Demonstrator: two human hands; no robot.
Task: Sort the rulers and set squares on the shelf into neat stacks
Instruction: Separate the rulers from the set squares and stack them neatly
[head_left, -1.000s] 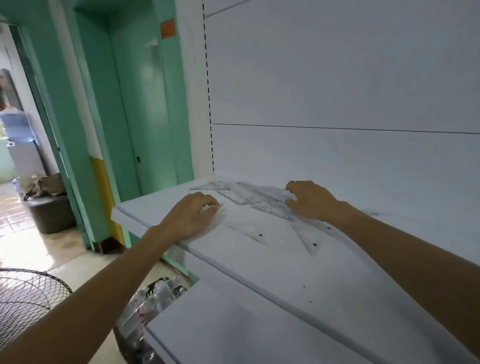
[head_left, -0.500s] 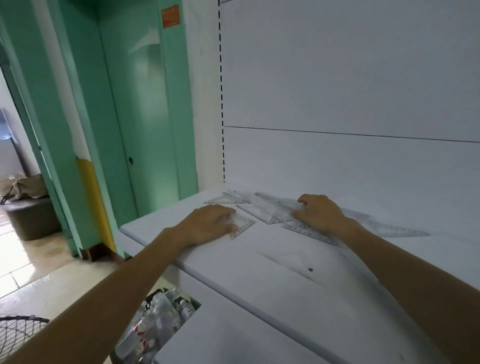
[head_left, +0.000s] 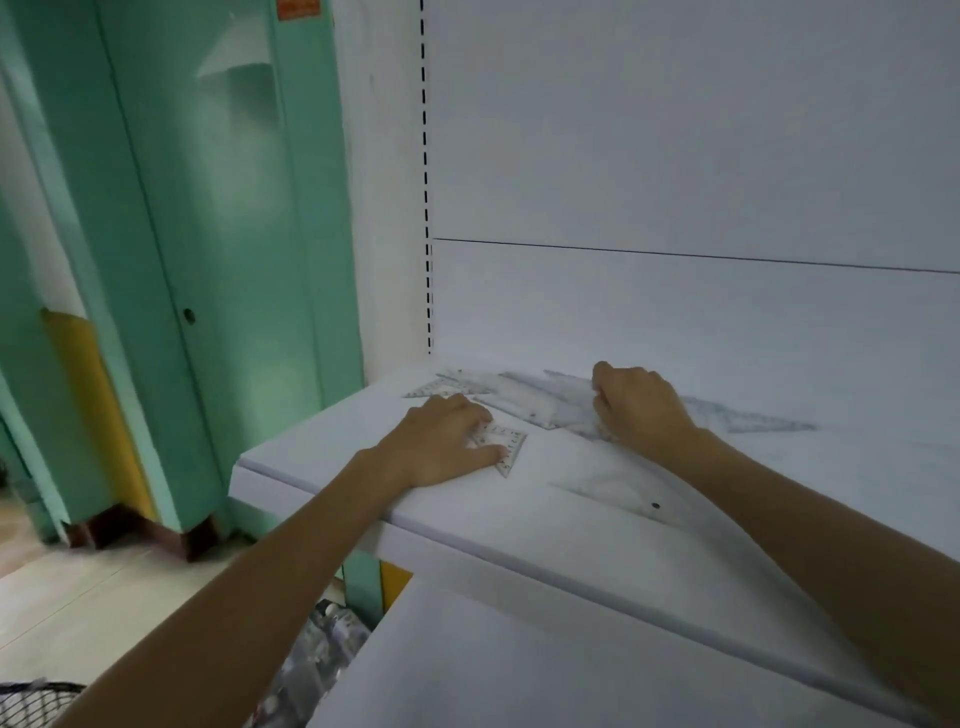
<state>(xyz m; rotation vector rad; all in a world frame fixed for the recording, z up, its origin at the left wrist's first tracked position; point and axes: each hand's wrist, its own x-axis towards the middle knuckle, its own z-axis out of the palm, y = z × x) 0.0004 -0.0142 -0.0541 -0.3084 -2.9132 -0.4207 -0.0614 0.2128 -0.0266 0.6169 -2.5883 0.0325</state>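
Gathering | left hand (head_left: 441, 441) flat on set square (head_left: 505, 451) | right hand (head_left: 641, 408) curled on rulers (head_left: 545, 408), grip unclear | next: slide square over

A small clear set square (head_left: 503, 451) with printed scales lies flat near the left front of the white shelf (head_left: 467, 525), half covered by the flat fingers of the left hand (head_left: 441, 441). Farther back, a loose heap of clear rulers and set squares (head_left: 540, 402) overlaps at odd angles, its right part under the curled right hand (head_left: 639, 405), and a long thin set square (head_left: 758, 422) points out rightward. A larger clear set square (head_left: 618, 491) with a dark hole lies flat, alone, nearer the front.
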